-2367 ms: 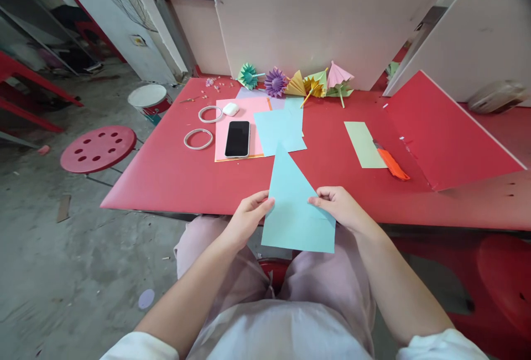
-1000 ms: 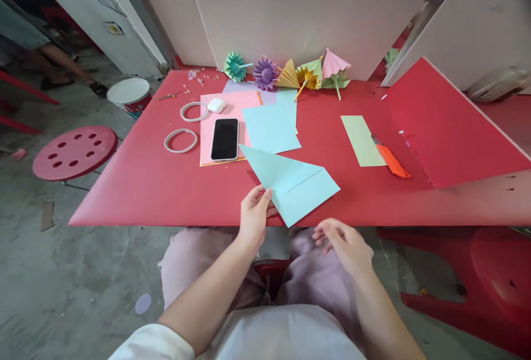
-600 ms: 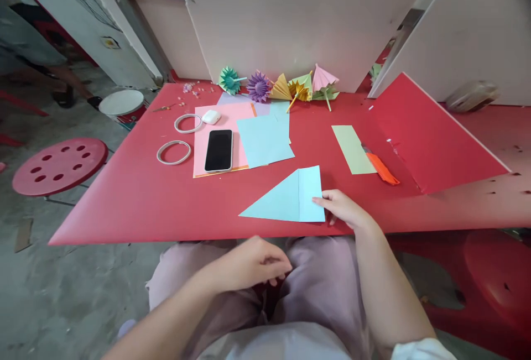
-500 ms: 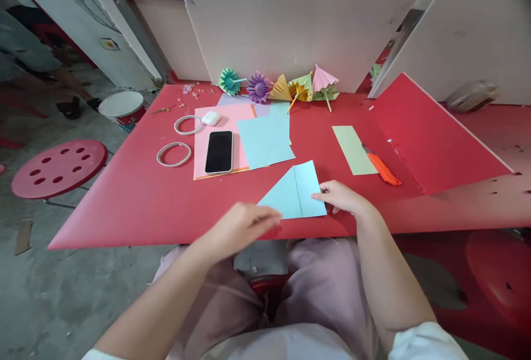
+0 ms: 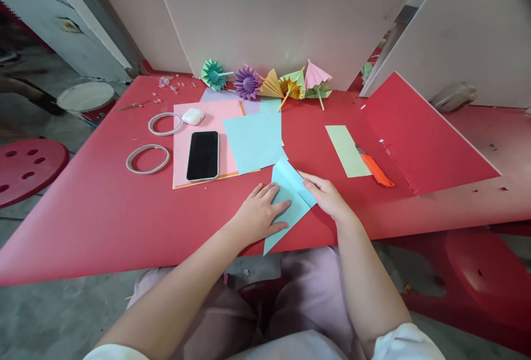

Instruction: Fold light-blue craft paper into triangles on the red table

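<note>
A folded light-blue sheet of paper (image 5: 291,207) lies at the table's front edge, turned at an angle, with crease lines across it. My left hand (image 5: 262,212) rests on its left part, fingers spread and flat. At the paper's right edge, my right hand (image 5: 326,194) pinches the edge between thumb and fingers; some of those fingertips are hidden. Just beyond, another light-blue sheet (image 5: 255,141) lies partly over pink paper (image 5: 181,152). A black-screened phone (image 5: 203,155) sits on the pink paper.
Two tape rolls (image 5: 147,159) and a white earphone case (image 5: 193,116) are at left. Paper umbrellas (image 5: 317,75) and folded paper pieces line the wall. An orange cutter (image 5: 376,171) touches a pale green strip (image 5: 347,151) at right, near a raised red board (image 5: 431,139).
The folded blue paper has been turned on the table. My left hand has come down flat onto it, and my right hand has shifted to its upper right edge. The view has moved slightly.
</note>
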`<state>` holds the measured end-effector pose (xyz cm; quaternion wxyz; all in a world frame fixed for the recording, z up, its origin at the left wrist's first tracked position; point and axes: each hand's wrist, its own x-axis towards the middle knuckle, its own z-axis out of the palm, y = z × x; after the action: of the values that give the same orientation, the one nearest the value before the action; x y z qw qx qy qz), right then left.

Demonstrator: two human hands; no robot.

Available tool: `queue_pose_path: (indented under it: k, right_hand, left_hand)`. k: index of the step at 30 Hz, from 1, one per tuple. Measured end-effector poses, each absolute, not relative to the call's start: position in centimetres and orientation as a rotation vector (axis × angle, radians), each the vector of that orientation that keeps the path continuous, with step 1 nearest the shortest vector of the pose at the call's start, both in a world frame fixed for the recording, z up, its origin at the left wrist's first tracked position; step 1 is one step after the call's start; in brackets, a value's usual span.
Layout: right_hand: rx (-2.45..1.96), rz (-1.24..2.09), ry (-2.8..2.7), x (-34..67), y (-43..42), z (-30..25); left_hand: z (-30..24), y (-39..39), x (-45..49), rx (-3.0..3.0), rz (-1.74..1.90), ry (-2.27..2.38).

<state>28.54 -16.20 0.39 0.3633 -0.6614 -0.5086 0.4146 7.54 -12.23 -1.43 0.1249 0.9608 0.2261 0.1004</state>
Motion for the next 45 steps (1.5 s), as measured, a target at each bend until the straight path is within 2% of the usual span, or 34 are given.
queue_pose_path:
  k: [8,16,23,32,39,45]
  right_hand:
    - [-1.564,1.16,-1.065,29.0,-16.0,-1.0]
    - [-1.618,1.099,-1.104,29.3,-16.6,0.0]
    - [-1.515,1.235,-1.215,29.0,-16.7,0.9]
    - [-1.666,0.944,-1.419,27.7,-16.3,-0.4]
    - [-1.689,0.472,-1.78,26.0,-16.1,-2.1]
    - [-1.694,0.345,-2.03,25.1,-16.0,-3.1]
  left_hand:
    - [-1.6,-14.1,9.0,2.869,0.26,0.823]
    - [-2.0,-14.7,9.4,2.856,0.251,0.832]
    - [-1.9,-14.8,9.7,2.857,0.169,0.812]
    - [-1.2,-13.7,8.6,2.845,0.176,0.753]
    - [-0.9,-13.7,8.2,2.852,0.206,0.826]
    - [-1.1,-13.5,7.4,2.712,0.297,0.832]
